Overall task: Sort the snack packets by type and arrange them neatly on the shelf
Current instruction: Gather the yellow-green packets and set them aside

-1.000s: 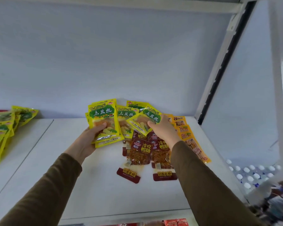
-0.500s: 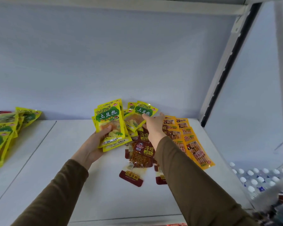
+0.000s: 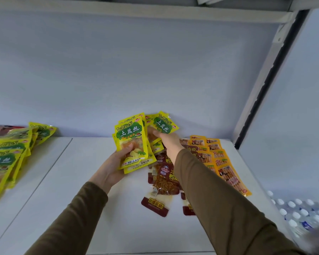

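Snack packets in yellow [image 3: 132, 142] were fanned loosely in the left hand [image 3: 111, 168] at centre frame while the right hand [image 3: 167, 141] pinched another [image 3: 162, 125], so the slick stack could probably slide apart onto the red packets [image 3: 166, 181] below.

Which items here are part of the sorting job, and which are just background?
Job:
- left hand gripping a stack of yellow packets
- right hand pinching one yellow packet
- dark red packets on the shelf
- orange packets
- yellow pile at far left

Background:
- water bottles below right
- shelf post
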{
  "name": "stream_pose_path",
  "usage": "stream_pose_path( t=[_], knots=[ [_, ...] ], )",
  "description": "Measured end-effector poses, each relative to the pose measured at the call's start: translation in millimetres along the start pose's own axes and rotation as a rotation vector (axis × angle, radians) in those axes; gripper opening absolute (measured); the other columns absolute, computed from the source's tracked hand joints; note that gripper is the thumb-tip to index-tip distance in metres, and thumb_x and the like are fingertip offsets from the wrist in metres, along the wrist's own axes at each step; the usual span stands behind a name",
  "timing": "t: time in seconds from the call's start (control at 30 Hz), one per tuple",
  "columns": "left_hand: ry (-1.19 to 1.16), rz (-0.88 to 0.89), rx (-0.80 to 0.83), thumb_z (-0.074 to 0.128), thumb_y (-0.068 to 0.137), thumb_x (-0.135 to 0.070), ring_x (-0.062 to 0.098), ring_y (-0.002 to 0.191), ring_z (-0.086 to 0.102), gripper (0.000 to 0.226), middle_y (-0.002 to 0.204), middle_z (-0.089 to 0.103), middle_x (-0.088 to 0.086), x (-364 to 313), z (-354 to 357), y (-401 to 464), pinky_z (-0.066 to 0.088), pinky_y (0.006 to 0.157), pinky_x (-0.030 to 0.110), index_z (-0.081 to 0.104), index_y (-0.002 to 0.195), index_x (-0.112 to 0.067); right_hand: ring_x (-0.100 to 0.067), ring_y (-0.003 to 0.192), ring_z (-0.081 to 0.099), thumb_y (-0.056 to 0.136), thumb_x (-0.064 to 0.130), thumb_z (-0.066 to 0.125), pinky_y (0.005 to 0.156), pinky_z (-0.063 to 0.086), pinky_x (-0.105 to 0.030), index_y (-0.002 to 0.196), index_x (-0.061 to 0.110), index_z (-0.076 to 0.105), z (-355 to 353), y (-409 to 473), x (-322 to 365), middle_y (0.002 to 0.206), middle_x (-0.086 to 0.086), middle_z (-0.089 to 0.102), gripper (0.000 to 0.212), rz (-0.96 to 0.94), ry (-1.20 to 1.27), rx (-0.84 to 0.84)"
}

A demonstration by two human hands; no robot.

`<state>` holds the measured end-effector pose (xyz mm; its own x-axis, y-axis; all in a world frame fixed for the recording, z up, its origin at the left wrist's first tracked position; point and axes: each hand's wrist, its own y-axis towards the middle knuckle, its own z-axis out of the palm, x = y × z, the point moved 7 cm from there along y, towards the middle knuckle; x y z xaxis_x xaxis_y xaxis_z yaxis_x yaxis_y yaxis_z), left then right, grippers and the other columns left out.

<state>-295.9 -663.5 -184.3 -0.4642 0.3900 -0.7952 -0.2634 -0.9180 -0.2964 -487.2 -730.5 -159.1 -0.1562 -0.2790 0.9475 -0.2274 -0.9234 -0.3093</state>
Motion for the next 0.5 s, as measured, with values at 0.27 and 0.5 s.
stream_pose_path(
  t=[0.27, 0.5],
  knots=[
    [-0.061, 0.015, 0.008, 0.070, 0.089, -0.032, 0.027, 0.096, 0.076, 0.032, 0.108, 0.077, 0.009, -2.4, -10.4, -1.6, 0.063, 0.080, 0.042, 0.071, 0.117, -0.015, -0.020, 0.102, 0.056, 0.084, 0.001, 0.078, 0.088, 0.038, -0.033, 0.117, 0.013, 0.061, 7.6, -1.4, 14.0, 0.108, 0.001, 0.066, 0.038, -0.102, -0.047, 0.080],
    [-0.117, 0.094, -0.007, 0.067, 0.091, -0.028, 0.025, 0.092, 0.076, 0.040, 0.111, 0.075, 0.011, -21.5, -25.5, -9.8, 0.063, 0.075, 0.039, 0.067, 0.129, -0.013, -0.027, 0.076, 0.074, 0.091, 0.007, 0.071, 0.050, 0.054, -0.033, 0.117, 0.013, 0.068, -43.8, -11.5, 46.0, 0.097, -0.007, 0.076, 0.027, -0.110, 0.202, 0.213]
  ],
)
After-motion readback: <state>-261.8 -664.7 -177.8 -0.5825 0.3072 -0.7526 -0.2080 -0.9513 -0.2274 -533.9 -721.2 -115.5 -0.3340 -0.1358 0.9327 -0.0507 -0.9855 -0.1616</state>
